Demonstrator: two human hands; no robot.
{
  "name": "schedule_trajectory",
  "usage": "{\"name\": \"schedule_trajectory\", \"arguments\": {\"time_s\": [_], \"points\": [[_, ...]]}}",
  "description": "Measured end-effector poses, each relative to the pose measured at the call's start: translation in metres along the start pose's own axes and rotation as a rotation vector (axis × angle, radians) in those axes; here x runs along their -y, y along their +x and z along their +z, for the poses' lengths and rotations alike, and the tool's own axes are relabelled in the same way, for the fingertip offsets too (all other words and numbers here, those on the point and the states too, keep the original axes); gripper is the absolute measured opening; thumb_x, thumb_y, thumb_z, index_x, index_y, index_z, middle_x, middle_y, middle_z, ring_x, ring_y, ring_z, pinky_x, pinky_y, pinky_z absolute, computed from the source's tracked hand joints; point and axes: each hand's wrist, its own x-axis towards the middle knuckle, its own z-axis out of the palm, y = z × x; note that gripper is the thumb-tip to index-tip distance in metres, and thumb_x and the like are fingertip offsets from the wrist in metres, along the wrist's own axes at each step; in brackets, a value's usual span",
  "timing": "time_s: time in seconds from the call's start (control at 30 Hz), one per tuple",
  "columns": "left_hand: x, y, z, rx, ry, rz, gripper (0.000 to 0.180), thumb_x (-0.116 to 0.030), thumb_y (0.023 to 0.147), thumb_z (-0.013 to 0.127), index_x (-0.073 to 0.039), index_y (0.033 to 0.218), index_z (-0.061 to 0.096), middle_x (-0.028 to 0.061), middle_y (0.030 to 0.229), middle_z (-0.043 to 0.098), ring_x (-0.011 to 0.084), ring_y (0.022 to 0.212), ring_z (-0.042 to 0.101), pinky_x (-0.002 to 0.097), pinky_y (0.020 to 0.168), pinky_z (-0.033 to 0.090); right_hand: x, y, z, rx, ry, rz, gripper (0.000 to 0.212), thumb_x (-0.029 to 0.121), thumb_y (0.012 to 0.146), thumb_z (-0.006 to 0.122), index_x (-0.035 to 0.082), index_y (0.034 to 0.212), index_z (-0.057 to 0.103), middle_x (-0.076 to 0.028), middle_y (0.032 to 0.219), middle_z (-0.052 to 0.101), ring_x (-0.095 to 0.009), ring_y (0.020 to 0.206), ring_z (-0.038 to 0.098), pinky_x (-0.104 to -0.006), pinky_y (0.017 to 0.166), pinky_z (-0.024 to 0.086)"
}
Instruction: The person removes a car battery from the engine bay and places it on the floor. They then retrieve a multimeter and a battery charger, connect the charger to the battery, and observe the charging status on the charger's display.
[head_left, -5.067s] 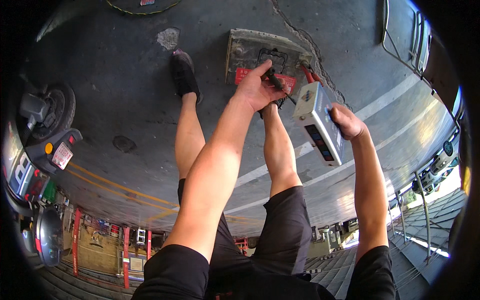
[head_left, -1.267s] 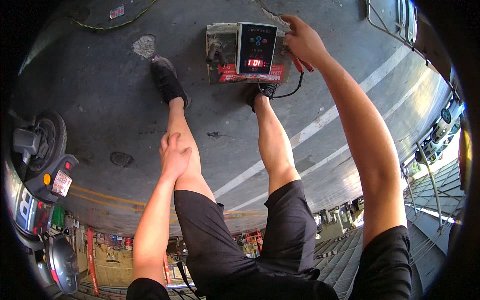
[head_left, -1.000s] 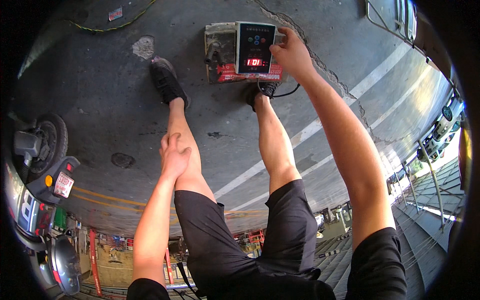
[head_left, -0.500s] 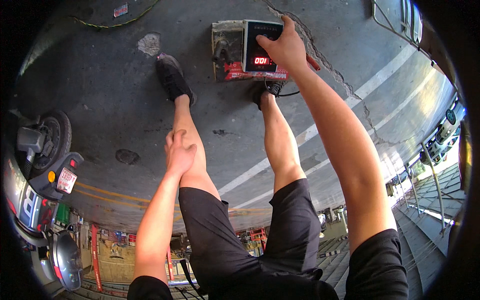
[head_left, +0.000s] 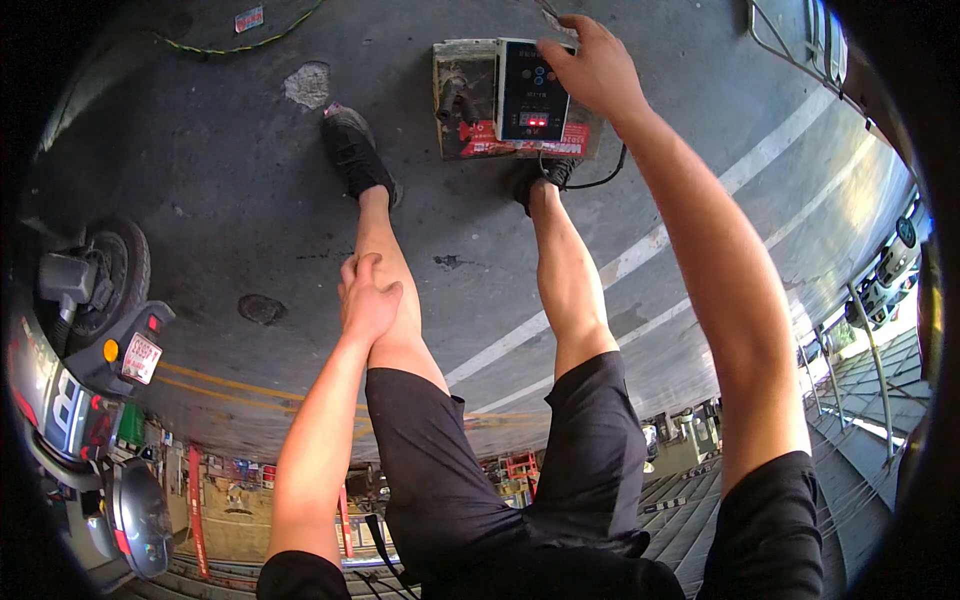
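Right grip: I see the right hand (head_left: 605, 75) with thumb and forefinger apart, the thumb over the tester's upper right part, the forefinger stretched past its top; I cannot tell whether the thumb presses, and the other fingertips are hidden from me.
Tester: the tester (head_left: 518, 100) lies on the battery, below and left of that hand, its upper right corner under the thumb and palm.
Buttons: the small cluster of buttons (head_left: 539, 75) sits just below the thumb tip.
Display: the display (head_left: 537, 122) glows red near the tester's lower edge, clear of the fingers; I cannot read it.
Battery: the battery (head_left: 445, 130) sits on the floor (head_left: 250, 220), showing left of the tester and below it, with a red label (head_left: 482, 147).
Clamp: a dark clamp (head_left: 453, 98) stands at the battery's left end, apart from the hand.
Cable: a black cable (head_left: 605, 180) loops from under the tester toward the right.
Left grip: I have the left hand (head_left: 368, 300) resting on the left shin (head_left: 390, 245), fingers loosely spread, well apart from the tester.
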Motion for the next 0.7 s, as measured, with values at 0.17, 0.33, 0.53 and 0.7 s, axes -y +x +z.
{"name": "schedule_trajectory", "arguments": {"time_s": [0.17,0.33,0.53,0.7], "points": [[0.007,0.001,0.000,-0.007,0.083,0.027,0.059,-0.024,0.080,0.070,-0.013,0.134,0.048,0.0179,0.146,0.036,0.0424,0.128,0.042,0.0468,0.106,0.039,0.051,-0.125,-0.057,0.021,0.356,0.014,0.039,0.020,0.084,0.070,0.007,0.119,0.059,-0.015,0.105,0.064,-0.034,0.096,0.060,-0.0439,0.084,0.050],[-0.005,0.022,-0.016,-0.213,0.117,0.267,0.038,-0.015,0.082,0.068,-0.003,0.117,0.059,0.0168,0.120,0.057,0.0362,0.116,0.051,0.0442,0.101,0.042,0.063,-0.271,-0.108,0.561,-0.013,0.068,0.048,0.021,0.076,0.070,0.006,0.120,0.057,-0.014,0.110,0.061,-0.037,0.114,0.051,-0.0458,0.093,0.046],[-0.187,0.070,-0.098,-0.483,0.033,0.931,0.021,-0.013,0.088,0.061,-0.002,0.106,0.063,0.0128,0.102,0.064,0.0344,0.098,0.059,0.0440,0.088,0.046,0.073,-0.327,-0.102,0.628,-0.108,0.376,0.047,0.030,0.081,0.066,0.006,0.121,0.058,-0.013,0.115,0.060,-0.033,0.121,0.049,-0.0459,0.096,0.043],[-0.288,0.150,-0.101,-0.340,0.368,0.980,0.034,-0.013,0.088,0.052,-0.004,0.119,0.062,0.0152,0.121,0.063,0.0362,0.114,0.056,0.0436,0.098,0.044,0.060,-0.339,-0.095,0.391,0.065,0.438,0.042,0.027,0.081,0.066,0.005,0.116,0.061,-0.014,0.108,0.065,-0.031,0.118,0.052,-0.0435,0.095,0.043]]}}
